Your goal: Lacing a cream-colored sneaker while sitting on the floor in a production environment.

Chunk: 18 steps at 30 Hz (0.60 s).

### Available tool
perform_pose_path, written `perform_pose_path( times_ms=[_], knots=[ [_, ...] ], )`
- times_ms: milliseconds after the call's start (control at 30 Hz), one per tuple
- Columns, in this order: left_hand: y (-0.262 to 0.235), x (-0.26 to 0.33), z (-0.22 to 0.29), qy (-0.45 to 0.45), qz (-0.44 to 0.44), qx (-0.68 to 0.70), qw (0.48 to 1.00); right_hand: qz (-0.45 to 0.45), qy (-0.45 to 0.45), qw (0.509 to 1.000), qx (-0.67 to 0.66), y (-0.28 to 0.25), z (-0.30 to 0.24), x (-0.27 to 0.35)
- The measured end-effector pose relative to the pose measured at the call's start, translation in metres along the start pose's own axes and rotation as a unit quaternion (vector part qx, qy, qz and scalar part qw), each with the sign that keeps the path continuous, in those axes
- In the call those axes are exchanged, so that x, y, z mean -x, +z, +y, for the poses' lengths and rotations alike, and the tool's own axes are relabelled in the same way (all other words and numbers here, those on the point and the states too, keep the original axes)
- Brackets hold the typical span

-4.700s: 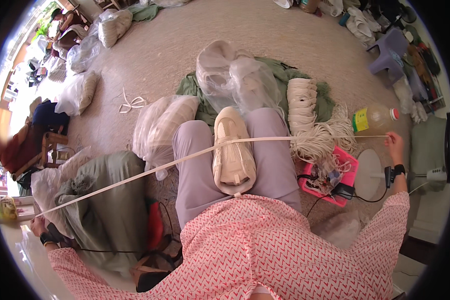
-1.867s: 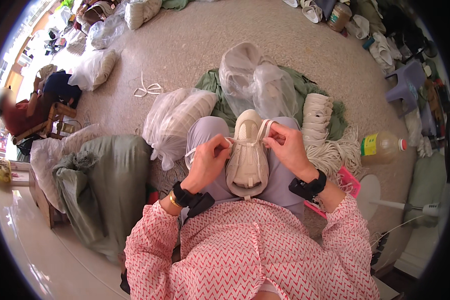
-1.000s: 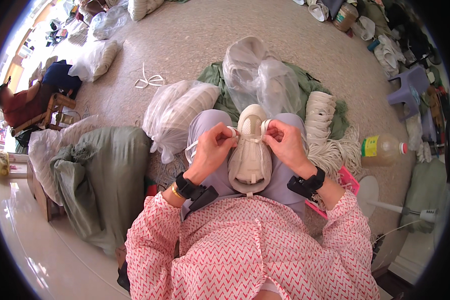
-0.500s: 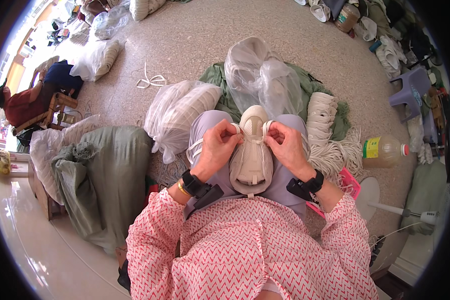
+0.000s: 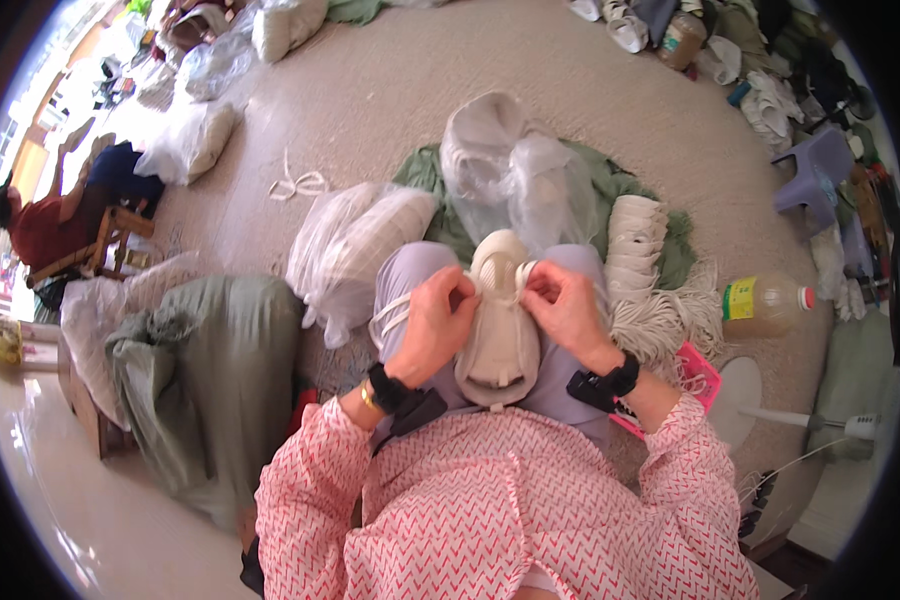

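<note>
A cream sneaker (image 5: pixel 498 350) rests on my lap between my knees, toe pointing away from me. At its left side my left hand (image 5: pixel 432 318) is closed, thumb and fingers pinching a white shoelace (image 5: pixel 391 318); part of that lace loops over my left knee. Across the shoe, my right hand (image 5: pixel 567 306) pinches the lace close to the front eyelets. Both hands sit just beside the lacing, near the toe. The fingertips partly hide the lace ends.
Plastic bags of pale shoe parts (image 5: pixel 355 250) lie beyond my knees. To the right are stacked cream pieces (image 5: pixel 635 240), bundled laces (image 5: pixel 660 322), a pink basket (image 5: pixel 705 375) and a large bottle (image 5: pixel 765 306). Left stands a green sack (image 5: pixel 225 370); farther off, a seated person (image 5: pixel 65 220).
The whole view has shifted, so the shoe and hands appear slightly lower. My left fingers have curled in closer to the shoe's side. Both hands still pinch the lace.
</note>
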<state>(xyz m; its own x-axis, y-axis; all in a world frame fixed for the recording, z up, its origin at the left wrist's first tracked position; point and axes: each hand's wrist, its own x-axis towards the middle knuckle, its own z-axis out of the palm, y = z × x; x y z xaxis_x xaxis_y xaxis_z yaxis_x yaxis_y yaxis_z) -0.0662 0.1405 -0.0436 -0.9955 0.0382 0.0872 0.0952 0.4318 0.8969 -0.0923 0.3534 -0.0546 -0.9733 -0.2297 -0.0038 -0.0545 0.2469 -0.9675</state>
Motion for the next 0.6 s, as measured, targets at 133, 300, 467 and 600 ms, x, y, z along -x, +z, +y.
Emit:
perform_pose_path(
  times_ms=[133,300,467,600],
  knots=[
    [0.006,0.003,-0.005,0.070,0.021,-0.047,0.996,0.002,-0.046,0.993,0.108,0.001,-0.020,0.005],
    [0.001,0.000,0.000,0.010,0.016,-0.026,0.999,0.034,-0.049,0.998,0.030,0.004,0.001,0.001],
    [0.003,-0.001,0.008,0.078,0.042,-0.091,0.992,0.041,-0.059,0.996,0.045,0.003,-0.010,0.001],
    [0.005,-0.001,0.012,0.064,0.032,-0.070,0.995,0.043,-0.072,0.996,0.034,0.000,-0.008,0.001]
  ],
)
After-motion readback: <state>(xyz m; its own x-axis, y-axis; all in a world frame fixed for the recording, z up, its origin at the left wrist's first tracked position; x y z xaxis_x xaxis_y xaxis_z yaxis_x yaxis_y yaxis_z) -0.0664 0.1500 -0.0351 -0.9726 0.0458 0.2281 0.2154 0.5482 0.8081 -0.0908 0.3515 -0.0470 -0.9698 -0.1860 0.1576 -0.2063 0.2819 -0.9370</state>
